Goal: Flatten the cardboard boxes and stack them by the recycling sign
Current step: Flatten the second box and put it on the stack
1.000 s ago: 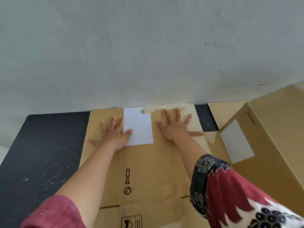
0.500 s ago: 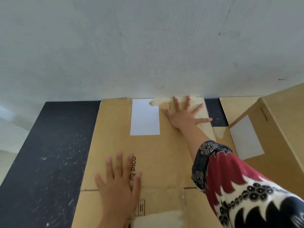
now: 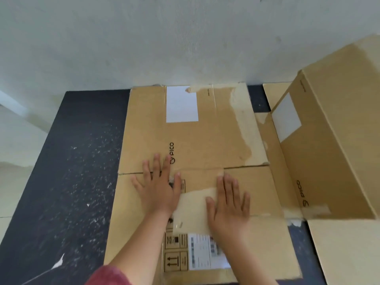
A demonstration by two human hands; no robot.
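Cardboard box, flattened, lies on the dark floor mat w/ its far edge at the wall; I've both hands, left & right, flat & open on its near flap seam, but I reckon it springs up if pressure drops, & the standing box beyond-right crowds it.

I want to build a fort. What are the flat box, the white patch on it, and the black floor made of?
Flat box: brown cardboard, matte; fold creases and torn tape strips show. White patch: probably a paper sticker, smooth and blank. Black floor: hard to tell; dark and speckled with white flecks, maybe stone or a mat. Both hands press flat on the box.
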